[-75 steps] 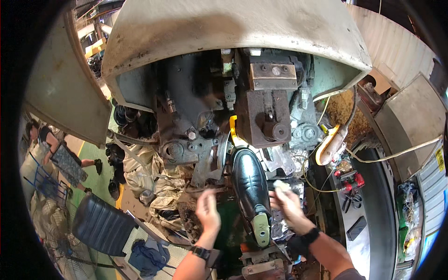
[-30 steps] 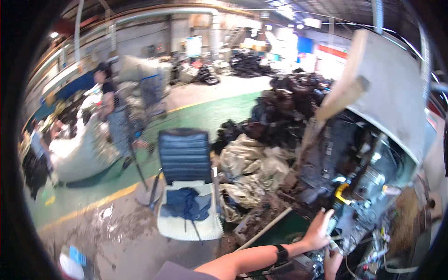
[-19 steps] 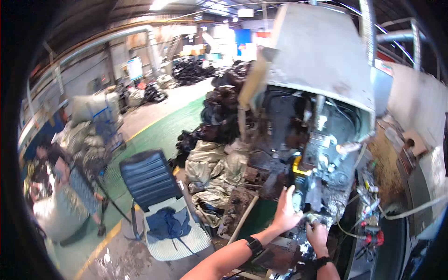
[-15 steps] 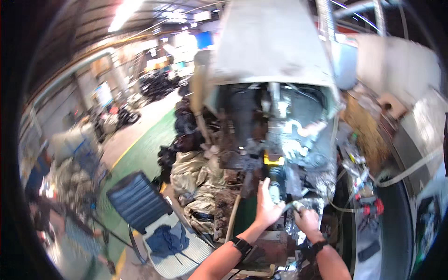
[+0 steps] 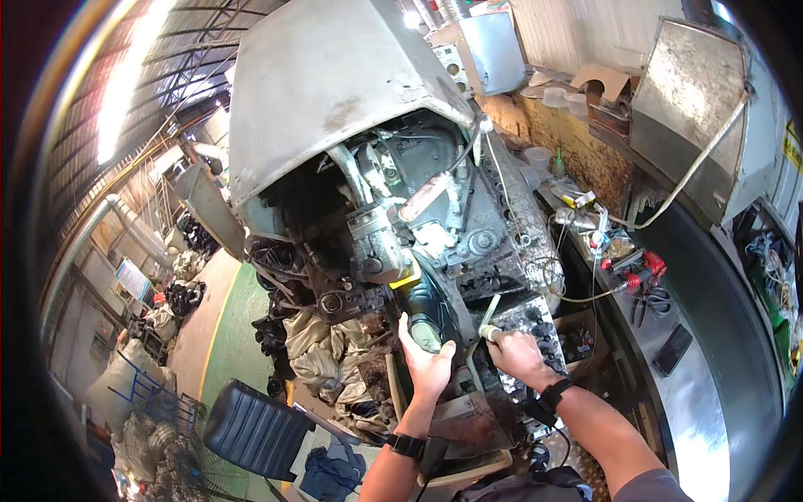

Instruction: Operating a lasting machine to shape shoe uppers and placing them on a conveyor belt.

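My left hand (image 5: 427, 366) cups the pale green lower end of a long dark glossy piece (image 5: 427, 301), thumb on its right side and fingers along its left. That piece leans up against the machine (image 5: 372, 243), where a yellow edge (image 5: 406, 274) shows at its top. I cannot make out its kind. Just to the right, my right hand (image 5: 516, 355) is closed around a pale tube-shaped tool (image 5: 490, 311). The tool's thin end points up and away, apart from the dark piece. A thin pale hose (image 5: 473, 360) curves down beside this hand.
A big grey hood (image 5: 343, 92) overhangs the machine. On the right, a metal bench (image 5: 669, 410) carries a red power tool (image 5: 644, 269), pliers (image 5: 648, 305) and a phone (image 5: 672, 350). At the left stand a black-backed chair (image 5: 261, 428) and crumpled beige sacks (image 5: 322, 356).
My head view has turned right and tilted, so the machine appears slanted and more of the bench shows. Both hands keep their grips; the right hand's tool now points more upward.
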